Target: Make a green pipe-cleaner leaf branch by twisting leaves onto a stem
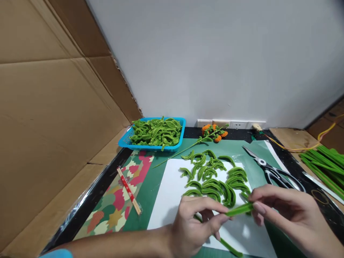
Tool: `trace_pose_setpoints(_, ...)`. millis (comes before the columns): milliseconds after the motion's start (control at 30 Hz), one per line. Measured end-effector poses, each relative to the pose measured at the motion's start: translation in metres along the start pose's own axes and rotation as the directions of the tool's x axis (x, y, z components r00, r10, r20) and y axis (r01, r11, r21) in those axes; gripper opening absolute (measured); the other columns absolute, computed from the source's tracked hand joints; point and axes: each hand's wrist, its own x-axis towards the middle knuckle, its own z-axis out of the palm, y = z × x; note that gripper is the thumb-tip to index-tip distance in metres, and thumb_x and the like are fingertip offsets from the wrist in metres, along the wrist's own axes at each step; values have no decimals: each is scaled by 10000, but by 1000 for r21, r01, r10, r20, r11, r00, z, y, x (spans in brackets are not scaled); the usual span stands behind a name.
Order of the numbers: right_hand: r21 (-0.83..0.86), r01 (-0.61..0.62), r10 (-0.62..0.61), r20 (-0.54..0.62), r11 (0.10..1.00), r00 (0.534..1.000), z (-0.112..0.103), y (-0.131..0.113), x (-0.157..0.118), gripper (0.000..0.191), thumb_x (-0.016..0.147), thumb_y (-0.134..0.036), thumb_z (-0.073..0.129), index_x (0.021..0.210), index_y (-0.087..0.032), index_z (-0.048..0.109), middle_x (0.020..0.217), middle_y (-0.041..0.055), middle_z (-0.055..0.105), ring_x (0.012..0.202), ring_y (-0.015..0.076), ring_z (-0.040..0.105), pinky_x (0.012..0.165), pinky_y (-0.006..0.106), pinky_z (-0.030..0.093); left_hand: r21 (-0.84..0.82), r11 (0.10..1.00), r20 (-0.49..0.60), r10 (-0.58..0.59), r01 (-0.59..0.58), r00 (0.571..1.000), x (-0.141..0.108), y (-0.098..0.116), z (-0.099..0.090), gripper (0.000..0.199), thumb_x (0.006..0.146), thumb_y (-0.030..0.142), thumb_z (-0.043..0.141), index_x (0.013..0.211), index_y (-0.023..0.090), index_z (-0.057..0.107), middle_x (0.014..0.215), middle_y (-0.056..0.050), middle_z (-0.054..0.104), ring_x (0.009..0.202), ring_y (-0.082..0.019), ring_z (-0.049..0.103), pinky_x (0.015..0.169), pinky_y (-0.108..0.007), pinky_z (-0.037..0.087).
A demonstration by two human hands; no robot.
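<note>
At lower right, left hand and right hand pinch a fuzzy green strip, likely light and pliable, best held at its 2 ends.

No words, brands or numbers can be read. Around seven o'clock from the middle of the view, the red wrapper on the chopsticks bears small pale marks, too tiny to tell as writing or pattern.
</note>
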Motion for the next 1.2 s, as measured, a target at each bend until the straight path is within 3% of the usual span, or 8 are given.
trace_pose_setpoints(167,36,7,-7,-13,999,1000,-2,10,-7,186,891,-430,862,835,-254,846,687,36,781,556,197,758,564,218,631,-81,996,-35,43,-46,998,-3,-8,0,118,969,141,779,1068,121,842,846,-143,859,472,-168,771,405,-105,470)
trace_pose_setpoints(400,-7,-21,21,13,1000,1000,-5,25,-8,236,877,-415,865,729,-244,796,605,26,744,510,177,727,519,179,586,-43,993,-42,-109,108,993,0,0,0,197,926,248,836,983,60,830,726,-187,821,459,-202,764,404,-132,468)
trace_pose_setpoints(567,7,-51,51,22,999,998,-4,25,-8,252,876,-416,861,722,-229,790,584,35,736,492,187,720,501,194,583,-107,964,-36,-249,244,968,-1,1,1,240,871,281,889,950,85,773,788,-202,839,478,-191,769,408,-125,461)
trace_pose_setpoints(700,-1,-65,65,22,998,998,-5,26,-9,273,869,-426,863,708,-219,785,573,39,728,489,188,714,504,200,590,-104,955,-31,-283,279,959,-2,0,1,288,829,282,930,947,99,742,795,-189,843,479,-178,765,406,-116,446)
trace_pose_setpoints(1000,-28,-86,86,17,996,996,-4,23,-6,292,825,-456,887,680,-224,785,574,39,722,508,195,708,519,216,604,-210,944,60,-246,254,967,-3,-5,0,295,989,399,777,992,135,645,854,-157,841,444,-99,687,408,-131,491)
trace_pose_setpoints(1200,-9,-66,66,-18,998,998,-3,24,-7,251,781,-437,929,712,-231,804,608,40,733,515,211,714,510,233,613,-278,908,155,-280,314,947,-4,-10,0,350,1020,466,741,1009,179,541,832,-113,817,344,-45,551,369,-120,430)
